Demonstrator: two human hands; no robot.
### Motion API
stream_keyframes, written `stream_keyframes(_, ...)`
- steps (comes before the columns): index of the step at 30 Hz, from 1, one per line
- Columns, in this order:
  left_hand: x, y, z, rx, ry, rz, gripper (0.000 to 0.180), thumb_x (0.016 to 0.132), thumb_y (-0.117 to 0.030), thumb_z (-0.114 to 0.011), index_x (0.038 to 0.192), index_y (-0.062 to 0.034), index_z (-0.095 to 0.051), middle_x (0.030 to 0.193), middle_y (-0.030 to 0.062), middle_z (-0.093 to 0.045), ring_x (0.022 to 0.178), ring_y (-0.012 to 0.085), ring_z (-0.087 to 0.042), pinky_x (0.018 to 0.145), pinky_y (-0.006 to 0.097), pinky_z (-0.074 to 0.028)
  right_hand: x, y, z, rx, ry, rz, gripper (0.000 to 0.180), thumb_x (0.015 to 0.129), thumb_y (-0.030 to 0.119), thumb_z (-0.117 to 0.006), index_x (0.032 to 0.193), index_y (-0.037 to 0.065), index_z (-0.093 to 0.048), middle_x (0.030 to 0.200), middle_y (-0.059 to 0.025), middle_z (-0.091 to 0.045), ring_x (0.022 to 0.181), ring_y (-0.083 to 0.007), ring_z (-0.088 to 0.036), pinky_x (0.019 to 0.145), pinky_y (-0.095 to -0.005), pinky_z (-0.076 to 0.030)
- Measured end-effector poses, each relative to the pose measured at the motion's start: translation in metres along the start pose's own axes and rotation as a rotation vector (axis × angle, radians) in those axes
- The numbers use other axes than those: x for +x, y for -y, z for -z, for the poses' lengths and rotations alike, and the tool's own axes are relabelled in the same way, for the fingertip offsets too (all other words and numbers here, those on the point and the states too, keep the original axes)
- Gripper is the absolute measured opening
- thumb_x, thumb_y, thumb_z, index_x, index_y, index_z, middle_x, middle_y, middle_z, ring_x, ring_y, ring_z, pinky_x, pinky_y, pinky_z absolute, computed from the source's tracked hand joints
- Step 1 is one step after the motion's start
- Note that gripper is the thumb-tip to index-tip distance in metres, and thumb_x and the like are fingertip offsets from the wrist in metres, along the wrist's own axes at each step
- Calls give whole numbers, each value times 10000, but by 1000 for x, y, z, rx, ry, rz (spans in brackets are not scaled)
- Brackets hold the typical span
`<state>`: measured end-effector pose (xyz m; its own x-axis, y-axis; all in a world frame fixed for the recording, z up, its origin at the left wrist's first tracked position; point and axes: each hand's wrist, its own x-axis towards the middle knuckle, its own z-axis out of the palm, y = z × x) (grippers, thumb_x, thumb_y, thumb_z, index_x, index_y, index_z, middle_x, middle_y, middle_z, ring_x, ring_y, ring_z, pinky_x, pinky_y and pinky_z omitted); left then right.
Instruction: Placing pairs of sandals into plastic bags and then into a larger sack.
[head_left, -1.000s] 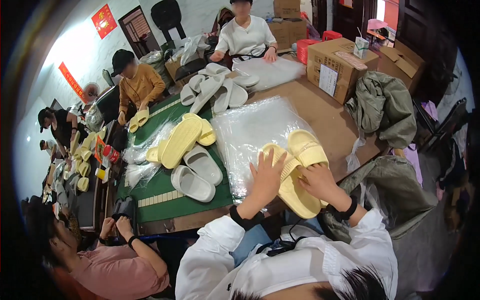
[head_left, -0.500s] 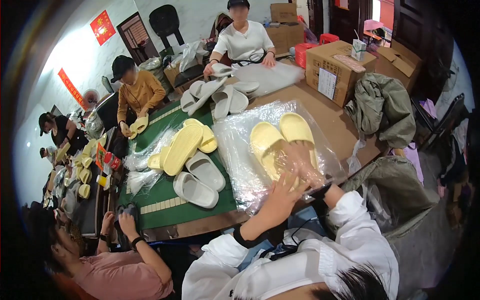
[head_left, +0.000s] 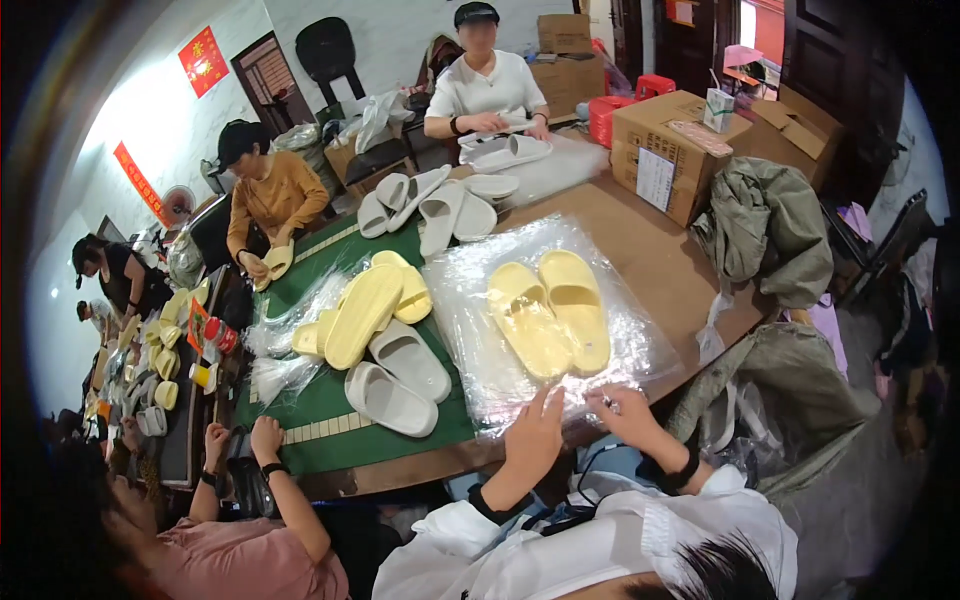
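Note:
A pair of yellow slippers (head_left: 578, 300) lies side by side, toes away from me, on a stack of clear plastic bags (head_left: 640, 330). Glossy film over their lower part suggests they are inside the top bag. My left hand (head_left: 533, 440) rests at the near edge of the bags, fingers stretched out on the plastic. Just to its right, my right hand (head_left: 630, 418) has its fingers curled in, pinching the near edge of the plastic bag. Left of the bags sit grey slippers (head_left: 392, 395) beside piled yellow slippers (head_left: 362, 312).
More grey slippers (head_left: 455, 210) lie farther back on the green mat (head_left: 330, 450). A cardboard box (head_left: 665, 150) stands at the back right. Green-grey sacks (head_left: 770, 235) hang by the table's right side. Co-workers sit across from me and to my left, handling slippers.
My right hand has come out from over the slippers to the near bag edge. My left hand has drawn back too. The slippers shifted slightly left. The far co-worker now holds grey slippers closer.

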<state>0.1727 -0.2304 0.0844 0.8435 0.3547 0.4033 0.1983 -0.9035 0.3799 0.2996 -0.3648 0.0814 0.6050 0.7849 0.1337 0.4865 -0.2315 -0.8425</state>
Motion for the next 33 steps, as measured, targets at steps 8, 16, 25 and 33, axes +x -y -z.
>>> stream_keyframes(8,37,-37,13,-464,-148,-36,383,823,-61,-545,1206,-71,-527,1253,156,-512,891,355,-607,701,384,-503,-1,0,-18,1233,128,-542,396,959,340,-413,1023,-9,-589,876,-103,-651,765,-195,-636,707,-298,-517)
stream_keyframes(16,29,-49,35,-653,-10,56,458,796,104,-462,1237,-11,-508,1063,219,-604,919,312,-618,762,319,-476,11,-16,-14,1474,127,-595,572,909,504,-424,1063,-40,-514,966,-189,-619,888,-264,-633,822,-371,-523)
stream_keyframes(25,29,-56,33,-590,91,-242,362,820,33,-525,1181,10,-536,1168,218,-555,1064,346,-557,871,342,-448,17,-22,-9,1317,-330,-369,295,893,245,-535,1126,82,-459,916,-70,-583,790,-181,-603,556,-287,-511)
stream_keyframes(33,46,-27,18,-309,106,-65,668,804,-251,-632,1357,-40,-323,1404,256,-267,1273,442,-275,1023,517,-244,59,-25,69,1375,-432,-295,299,906,257,-493,1132,63,-464,1020,-105,-587,826,-234,-613,667,-346,-537)
